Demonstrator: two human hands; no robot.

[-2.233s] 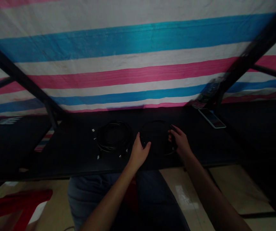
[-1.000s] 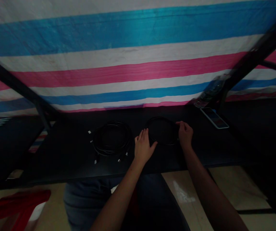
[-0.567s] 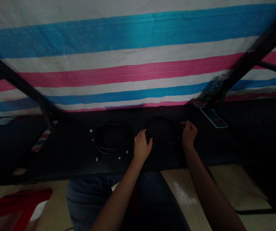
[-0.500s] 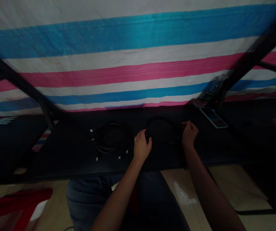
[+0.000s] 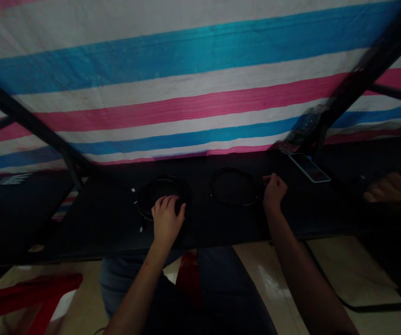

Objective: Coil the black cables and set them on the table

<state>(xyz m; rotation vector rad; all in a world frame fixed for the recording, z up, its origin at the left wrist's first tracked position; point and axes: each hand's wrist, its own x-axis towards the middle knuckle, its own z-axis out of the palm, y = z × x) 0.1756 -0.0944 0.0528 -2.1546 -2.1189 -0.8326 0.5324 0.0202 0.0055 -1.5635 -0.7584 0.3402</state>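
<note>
Two coils of black cable lie side by side on a black table (image 5: pixel 95 228). My left hand (image 5: pixel 167 222) rests on top of the left coil (image 5: pixel 186 195), fingers curved over its near side. Small white connector tips (image 5: pixel 133 190) stick out around that coil, and my hand hides its middle. The right coil (image 5: pixel 228 169) is a thin, round loop. My right hand (image 5: pixel 275 193) is at its right edge, fingers curled against the cable.
A phone (image 5: pixel 308 167) lies at the table's far right, with a clear plastic bottle (image 5: pixel 305 128) behind it. Another person's hand (image 5: pixel 392 188) reaches in from the right. A pink, blue and white striped tarp (image 5: pixel 186 111) hangs behind dark metal bars. A red chair (image 5: pixel 29 298) stands on the floor at lower left.
My left hand has left the right coil and moved left onto the left coil. My right hand stays at the right coil's edge. Another person's hand has come further in from the right.
</note>
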